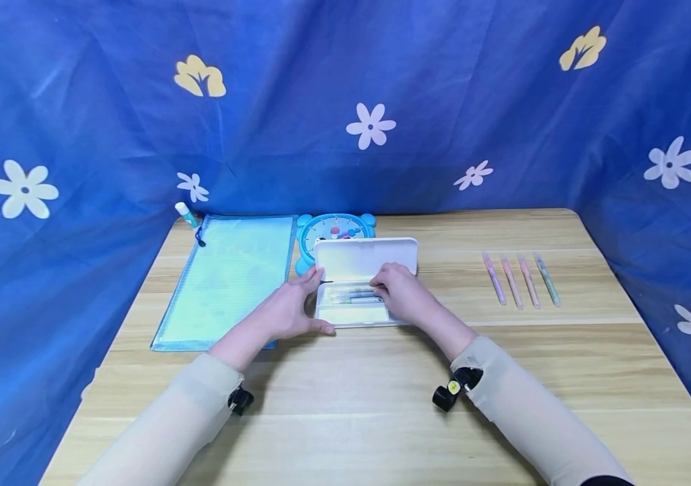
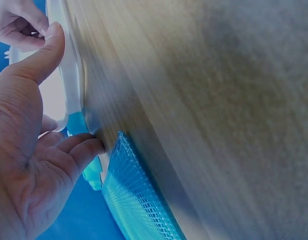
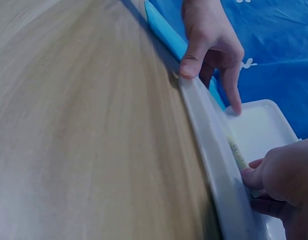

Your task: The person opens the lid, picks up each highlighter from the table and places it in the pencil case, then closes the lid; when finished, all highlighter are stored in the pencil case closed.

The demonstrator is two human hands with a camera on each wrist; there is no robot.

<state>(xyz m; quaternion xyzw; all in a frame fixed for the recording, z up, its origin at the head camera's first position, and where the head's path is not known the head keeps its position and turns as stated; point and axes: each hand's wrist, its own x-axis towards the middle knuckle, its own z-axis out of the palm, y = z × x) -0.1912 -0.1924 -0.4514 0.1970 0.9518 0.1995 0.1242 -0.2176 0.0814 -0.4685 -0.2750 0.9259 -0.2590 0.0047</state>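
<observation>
A white pencil case (image 1: 351, 315) lies with its lid (image 1: 365, 259) raised. My left hand (image 1: 287, 309) holds its left end, the thumb at the front edge and the fingers toward the back; in the left wrist view that hand (image 2: 34, 150) fills the left side. Inside the case lie slim pens (image 1: 354, 296), too close together to count. My right hand (image 1: 403, 291) reaches into the right part of the case. In the right wrist view, the thumb and fingers of that hand (image 3: 288, 185) pinch a pale pen (image 3: 237, 152); its far end is hidden.
Behind the case stands a blue toy clock (image 1: 321, 229). A blue mesh zip pouch (image 1: 230, 277) lies to the left, with a glue stick (image 1: 185, 214) at its upper corner. Several pastel pens (image 1: 521, 281) lie in a row on the right of the wooden table (image 1: 345, 412).
</observation>
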